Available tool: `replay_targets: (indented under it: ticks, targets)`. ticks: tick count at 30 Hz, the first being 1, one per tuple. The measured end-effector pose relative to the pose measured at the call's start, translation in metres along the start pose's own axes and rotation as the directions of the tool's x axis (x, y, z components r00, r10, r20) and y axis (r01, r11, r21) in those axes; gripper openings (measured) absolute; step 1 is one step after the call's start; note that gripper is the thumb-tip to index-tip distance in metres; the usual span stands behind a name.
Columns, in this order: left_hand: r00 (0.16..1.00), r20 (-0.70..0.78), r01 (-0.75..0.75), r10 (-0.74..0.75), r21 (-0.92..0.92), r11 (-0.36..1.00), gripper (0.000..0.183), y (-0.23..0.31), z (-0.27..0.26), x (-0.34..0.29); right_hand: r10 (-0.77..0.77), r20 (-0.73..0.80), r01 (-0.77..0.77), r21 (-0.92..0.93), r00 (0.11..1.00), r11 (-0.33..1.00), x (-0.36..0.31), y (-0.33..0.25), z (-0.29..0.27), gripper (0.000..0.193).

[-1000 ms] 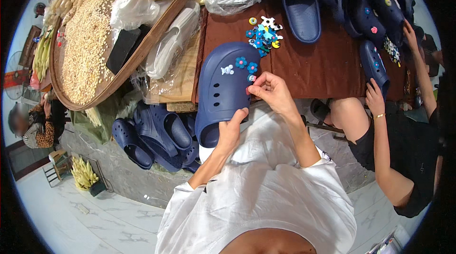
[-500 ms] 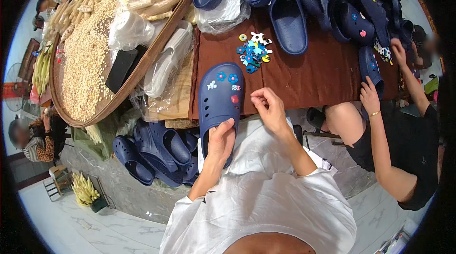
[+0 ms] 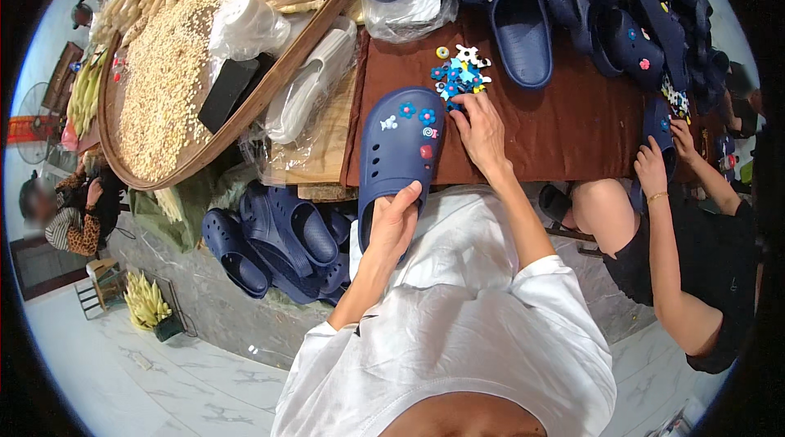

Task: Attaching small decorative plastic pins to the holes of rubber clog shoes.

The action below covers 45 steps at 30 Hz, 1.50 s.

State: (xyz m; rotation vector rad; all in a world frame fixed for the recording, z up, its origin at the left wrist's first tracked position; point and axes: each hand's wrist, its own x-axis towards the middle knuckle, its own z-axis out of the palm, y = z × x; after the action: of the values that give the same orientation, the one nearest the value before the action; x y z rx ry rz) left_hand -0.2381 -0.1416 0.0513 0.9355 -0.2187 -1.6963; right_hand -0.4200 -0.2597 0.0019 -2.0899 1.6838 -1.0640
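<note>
My left hand point(image 3: 394, 220) grips a navy clog point(image 3: 401, 155). My right hand point(image 3: 484, 133) is at the charms point(image 3: 459, 75); I can't tell its grip.

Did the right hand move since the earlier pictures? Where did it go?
Yes. Against the brown cloth, the right hand moved forward, from the right side of the held blue clog to the pile of little charms.

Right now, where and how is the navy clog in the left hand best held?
Likely by its opening's rim, coming from the near side: the navy clog points toe-away, so the opening lies nearest, and a grip there leaves its charms uncovered. The left hand holds it there.
</note>
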Motion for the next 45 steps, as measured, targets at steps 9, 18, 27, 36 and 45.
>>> replay_targets:
  ticks: [9, 18, 27, 36, 45]
  targets:
    - [0.996, -0.009, -0.093, 0.094, 0.049, 0.994, 0.047, -0.003, 0.006, 0.001, 0.234, 0.055, -0.235, 0.414, 0.971, 0.879, -0.036, -0.046, -0.033, 0.014]
    - [0.994, 0.014, -0.109, 0.108, 0.124, 0.986, 0.041, -0.002, 0.009, -0.002, 0.008, 0.001, -0.008, 0.374, 1.0, 0.927, -0.055, -0.077, -0.034, 0.021]
    - [0.974, -0.076, -0.194, 0.212, 0.193, 0.962, 0.045, -0.006, 0.026, -0.007, 0.01, 0.116, -0.069, 0.514, 0.993, 0.855, -0.063, -0.081, -0.041, 0.021]
    - [0.965, -0.105, -0.178, 0.241, 0.415, 0.892, 0.05, -0.001, 0.025, -0.008, 0.162, 0.431, -0.448, 0.725, 0.888, 0.523, -0.071, -0.075, -0.047, 0.016]
    - [0.943, -0.149, -0.213, 0.299, 0.421, 0.882, 0.049, -0.005, 0.024, -0.01, 0.28, 0.521, -0.591, 0.696, 0.806, 0.408, -0.077, -0.073, -0.04, 0.014]
